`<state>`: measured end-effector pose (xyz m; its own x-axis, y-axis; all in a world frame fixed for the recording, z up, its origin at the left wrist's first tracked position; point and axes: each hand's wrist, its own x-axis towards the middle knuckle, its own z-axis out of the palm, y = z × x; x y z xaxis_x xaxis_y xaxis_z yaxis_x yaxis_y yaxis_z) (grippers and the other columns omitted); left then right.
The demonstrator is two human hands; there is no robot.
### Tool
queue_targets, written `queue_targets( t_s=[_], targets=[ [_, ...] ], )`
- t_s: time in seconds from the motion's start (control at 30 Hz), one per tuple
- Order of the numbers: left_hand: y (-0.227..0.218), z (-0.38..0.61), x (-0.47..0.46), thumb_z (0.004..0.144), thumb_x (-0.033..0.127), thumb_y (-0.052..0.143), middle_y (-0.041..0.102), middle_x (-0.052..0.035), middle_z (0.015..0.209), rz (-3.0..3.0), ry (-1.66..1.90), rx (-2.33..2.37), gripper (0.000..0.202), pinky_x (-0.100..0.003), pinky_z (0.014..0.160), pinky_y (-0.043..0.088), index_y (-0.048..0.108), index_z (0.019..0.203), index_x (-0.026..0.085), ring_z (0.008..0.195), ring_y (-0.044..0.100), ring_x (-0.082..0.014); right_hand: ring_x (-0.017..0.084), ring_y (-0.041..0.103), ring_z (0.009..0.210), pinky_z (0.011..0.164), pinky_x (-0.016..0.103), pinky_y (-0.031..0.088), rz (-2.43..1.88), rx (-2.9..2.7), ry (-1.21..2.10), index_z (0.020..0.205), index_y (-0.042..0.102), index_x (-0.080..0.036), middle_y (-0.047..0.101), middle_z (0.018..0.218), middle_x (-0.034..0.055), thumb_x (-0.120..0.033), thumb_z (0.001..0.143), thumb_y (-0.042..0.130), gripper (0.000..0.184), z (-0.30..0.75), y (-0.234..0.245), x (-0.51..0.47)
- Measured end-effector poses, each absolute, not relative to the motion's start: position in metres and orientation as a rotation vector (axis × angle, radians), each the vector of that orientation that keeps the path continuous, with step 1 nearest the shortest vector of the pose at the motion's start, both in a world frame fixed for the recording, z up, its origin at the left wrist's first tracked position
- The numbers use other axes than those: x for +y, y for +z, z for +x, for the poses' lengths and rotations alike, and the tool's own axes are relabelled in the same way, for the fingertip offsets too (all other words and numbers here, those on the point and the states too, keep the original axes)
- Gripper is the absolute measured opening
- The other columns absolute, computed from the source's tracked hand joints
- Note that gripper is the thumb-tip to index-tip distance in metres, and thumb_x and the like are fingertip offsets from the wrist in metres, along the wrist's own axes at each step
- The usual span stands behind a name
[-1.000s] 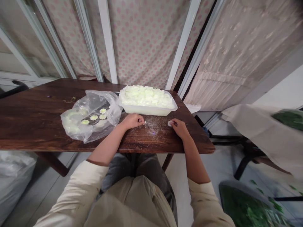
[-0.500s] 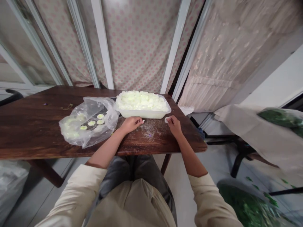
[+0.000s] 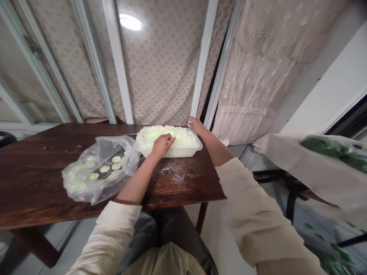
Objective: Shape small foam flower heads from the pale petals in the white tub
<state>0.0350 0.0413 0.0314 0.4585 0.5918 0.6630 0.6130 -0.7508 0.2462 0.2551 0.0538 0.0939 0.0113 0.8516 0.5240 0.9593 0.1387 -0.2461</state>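
A dark brown wooden desk (image 3: 34,179) carries a crumpled clear plastic bag (image 3: 74,181) and, to its right, a white rectangular plastic tub (image 3: 183,153) heaped with pale yellow-green ruffled pieces (image 3: 151,135). The left hand (image 3: 163,145) is over the tub's front side, its fingers narrow; whether they hold anything I cannot tell. The right hand (image 3: 196,124), near the tub's far right corner, pinches a small white piece (image 3: 189,123). Several round yellow-green slices (image 3: 104,169) show within the bag's outline. White grains (image 3: 174,168) and a tiny purple fragment (image 3: 179,179) lie before the tub.

Probably a home: wooden table (image 3: 31,172), dotted curtain (image 3: 160,72), pinkish drape (image 3: 252,80).
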Motion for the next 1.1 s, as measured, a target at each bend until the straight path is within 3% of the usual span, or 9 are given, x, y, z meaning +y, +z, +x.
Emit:
queue_targets(
  t_s=[0.2, 0.47, 0.6, 0.7, 0.8, 0.9, 1.0, 1.1],
  targets=[
    [-0.007, 0.031, 0.039, 0.084, 0.040, 0.045, 0.056, -0.0035, 0.074, -2.641, -1.360, -0.816, 0.023, -0.025, 0.065, 0.039, 0.053, 0.080, 0.019, 0.074, 0.053, -0.0152, 0.015, 0.051, 0.076, 0.069, 0.026, 0.040, -1.712, -1.888, -0.309, 0.081, 0.056, -0.016, 0.059, 0.085, 0.0052, -0.011, 0.072, 0.049, 0.013, 0.273, 0.118, 0.080],
    [-0.011, 0.028, 0.035, 0.085, 0.034, 0.044, 0.059, -0.0042, 0.083, -2.596, -1.419, -0.811, 0.020, -0.027, 0.069, 0.043, 0.050, 0.096, 0.018, 0.081, 0.054, -0.0161, 0.014, 0.053, 0.074, 0.072, 0.026, 0.042, -1.817, -1.872, -0.301, 0.078, 0.058, -0.014, 0.060, 0.080, 0.0044, -0.001, 0.067, 0.048, 0.021, 0.274, 0.112, 0.089],
    [-0.012, 0.026, 0.031, 0.088, 0.031, 0.039, 0.061, -0.0061, 0.086, -2.618, -1.379, -0.776, 0.027, -0.030, 0.074, 0.044, 0.050, 0.108, 0.017, 0.087, 0.053, -0.0179, 0.018, 0.054, 0.078, 0.074, 0.031, 0.045, -1.868, -1.898, -0.284, 0.082, 0.059, -0.016, 0.061, 0.088, 0.0067, -0.009, 0.062, 0.061, 0.021, 0.261, 0.103, 0.094],
    [-0.012, 0.025, 0.030, 0.088, 0.029, 0.036, 0.062, -0.0076, 0.089, -2.618, -1.346, -0.751, 0.027, -0.031, 0.076, 0.044, 0.056, 0.104, 0.017, 0.087, 0.052, -0.0185, 0.020, 0.055, 0.081, 0.074, 0.034, 0.046, -1.911, -1.908, -0.269, 0.089, 0.060, -0.018, 0.061, 0.092, 0.0083, -0.016, 0.061, 0.066, 0.028, 0.255, 0.105, 0.101],
    [-0.012, 0.026, 0.030, 0.089, 0.029, 0.035, 0.063, -0.0069, 0.088, -2.624, -1.309, -0.724, 0.029, -0.031, 0.076, 0.044, 0.060, 0.096, 0.018, 0.085, 0.052, -0.0178, 0.023, 0.056, 0.084, 0.076, 0.037, 0.046, -1.964, -1.903, -0.252, 0.103, 0.058, -0.018, 0.061, 0.098, 0.0111, -0.023, 0.067, 0.063, 0.036, 0.254, 0.114, 0.106],
    [-0.012, 0.027, 0.030, 0.089, 0.029, 0.034, 0.065, -0.0062, 0.086, -2.629, -1.275, -0.744, 0.031, -0.031, 0.074, 0.044, 0.062, 0.093, 0.018, 0.083, 0.053, -0.0176, 0.028, 0.054, 0.097, 0.081, 0.041, 0.045, -2.015, -1.906, -0.215, 0.123, 0.046, -0.017, 0.055, 0.115, 0.0158, -0.030, 0.072, 0.060, 0.055, 0.253, 0.126, 0.104],
    [-0.012, 0.027, 0.030, 0.089, 0.031, 0.033, 0.066, -0.0053, 0.083, -2.637, -1.253, -0.806, 0.032, -0.030, 0.070, 0.044, 0.063, 0.092, 0.019, 0.080, 0.055, -0.0174, 0.031, 0.046, 0.114, 0.090, 0.045, 0.039, -2.051, -1.923, -0.156, 0.135, 0.031, -0.017, 0.043, 0.132, 0.0170, -0.041, 0.079, 0.049, 0.063, 0.251, 0.138, 0.098],
    [-0.012, 0.027, 0.030, 0.089, 0.032, 0.034, 0.067, -0.0045, 0.080, -2.636, -1.251, -0.876, 0.032, -0.029, 0.067, 0.044, 0.063, 0.092, 0.020, 0.079, 0.056, -0.0172, 0.034, 0.027, 0.129, 0.101, 0.052, 0.026, -2.081, -1.882, -0.114, 0.141, 0.017, -0.019, 0.026, 0.144, 0.0136, -0.054, 0.086, 0.023, 0.065, 0.248, 0.150, 0.090]
  ],
)
